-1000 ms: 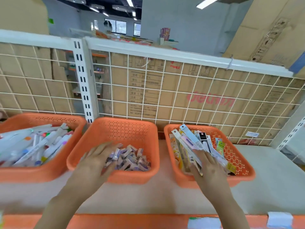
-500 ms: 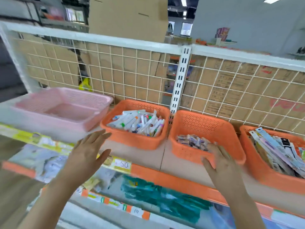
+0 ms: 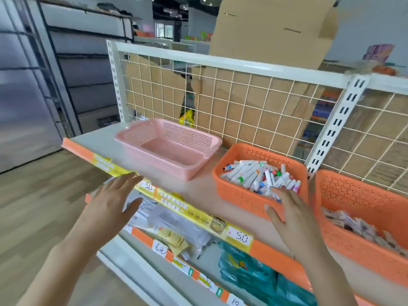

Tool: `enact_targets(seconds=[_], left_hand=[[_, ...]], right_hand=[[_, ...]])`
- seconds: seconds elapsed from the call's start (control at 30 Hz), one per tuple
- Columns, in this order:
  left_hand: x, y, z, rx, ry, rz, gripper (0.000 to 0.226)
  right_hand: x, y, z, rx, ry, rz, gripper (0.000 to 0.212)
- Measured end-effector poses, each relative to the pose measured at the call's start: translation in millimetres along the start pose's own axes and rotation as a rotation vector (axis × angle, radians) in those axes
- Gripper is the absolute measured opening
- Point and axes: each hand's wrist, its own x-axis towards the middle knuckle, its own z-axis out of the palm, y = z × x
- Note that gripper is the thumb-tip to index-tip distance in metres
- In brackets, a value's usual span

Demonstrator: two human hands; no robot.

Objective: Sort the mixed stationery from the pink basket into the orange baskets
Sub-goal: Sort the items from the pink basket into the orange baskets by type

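One pink basket (image 3: 167, 146) left on shelf (image 3: 198, 191), two orange baskets (image 3: 249, 195) right. Two hands, left hand (image 3: 112, 204) and right hand (image 3: 291, 215), fingers spread, holding nothing.

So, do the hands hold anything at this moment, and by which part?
Nothing is held. The left hand and the right hand are both open, fingers spread, with no stationery in them.

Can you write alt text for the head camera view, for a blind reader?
Two open, empty hands hover before a shop shelf, the left hand near its edge, the right hand by an orange basket of markers. An empty pink basket stands to its left, a second orange basket with packets to its right.
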Motion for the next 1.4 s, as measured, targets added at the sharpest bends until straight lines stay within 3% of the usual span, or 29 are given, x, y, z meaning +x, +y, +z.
enact_targets(seconds=[0.17,0.33,0.57,0.7,1.03,1.1,1.2,1.33,1.4], left_hand=[[29.0,-35.7,5.3,0.013,0.013,-0.066,0.044],[79.5,-57.9,11.9,0.046,-0.008,-0.047,0.052],[136.3,-85.7,34.2,0.017,-0.038,-0.040,0.049],[165.4,-100.4,48.4,-0.026,-0.086,-0.016,0.062],[255.4,-149.9,87.7,-0.141,-0.212,0.169,0.050],[274.5,-156.5,94.1,-0.124,-0.285,0.196,0.045],[295.8,-171.9,113.9,-0.059,-0.550,0.252,0.049],[313.0,-185.3,131.4,-0.169,-0.890,0.333,0.044],[319.1,-182.3,142.6,-0.085,-0.984,0.461,0.041]], right_hand=[[55.7,-27.6,37.4,0.074,-0.041,-0.060,0.039],[110.7,-43.8,68.4,0.163,0.008,-0.098,0.040],[162.6,-58.2,102.9,0.112,-0.010,-0.159,0.045],[179.4,-68.7,118.3,0.106,-0.053,-0.150,0.045],[215.4,-114.1,160.9,0.024,-0.084,0.016,0.061],[222.2,-126.1,168.7,-0.002,-0.120,0.059,0.069],[227.8,-139.7,180.7,-0.016,-0.145,0.114,0.072],[229.2,-151.5,191.0,-0.037,-0.200,0.167,0.045],[228.6,-153.3,196.3,-0.039,-0.221,0.192,0.042]])
